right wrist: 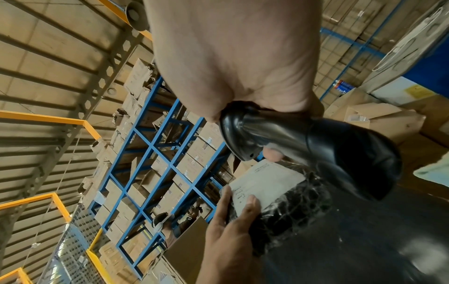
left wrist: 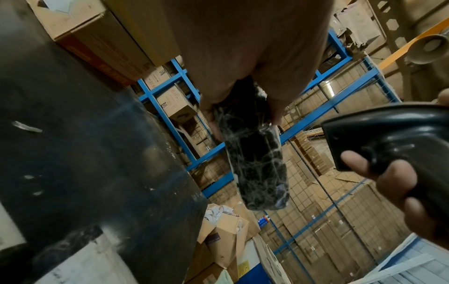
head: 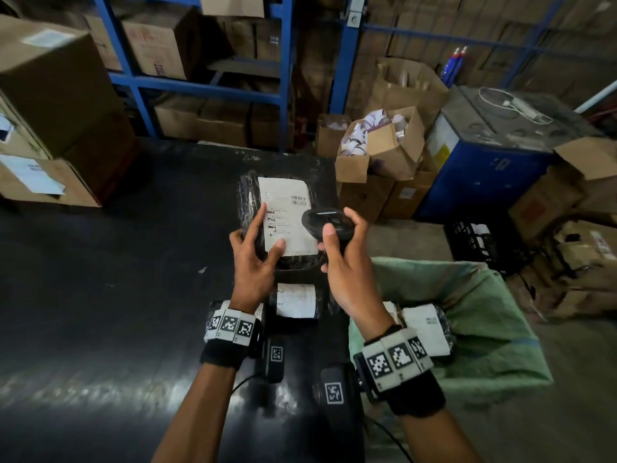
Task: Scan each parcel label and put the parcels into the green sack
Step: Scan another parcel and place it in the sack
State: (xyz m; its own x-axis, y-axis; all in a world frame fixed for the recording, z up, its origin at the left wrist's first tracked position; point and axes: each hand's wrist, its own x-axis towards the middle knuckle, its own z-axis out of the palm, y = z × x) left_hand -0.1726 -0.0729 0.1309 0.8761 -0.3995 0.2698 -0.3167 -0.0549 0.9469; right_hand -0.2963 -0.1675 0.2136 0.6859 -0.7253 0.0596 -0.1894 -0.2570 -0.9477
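A black plastic-wrapped parcel with a white label facing up is lifted above the black table. My left hand grips its near left edge, thumb on the label; the left wrist view shows the parcel from below. My right hand holds a black barcode scanner, its head just over the label's right side. The right wrist view shows the scanner above the label. A second labelled parcel lies on the table below. The green sack stands open at right with a parcel inside.
Stacked cardboard boxes crowd the table's far left. Blue shelving with cartons stands behind. Open boxes, a blue machine and a black crate sit on the floor to the right.
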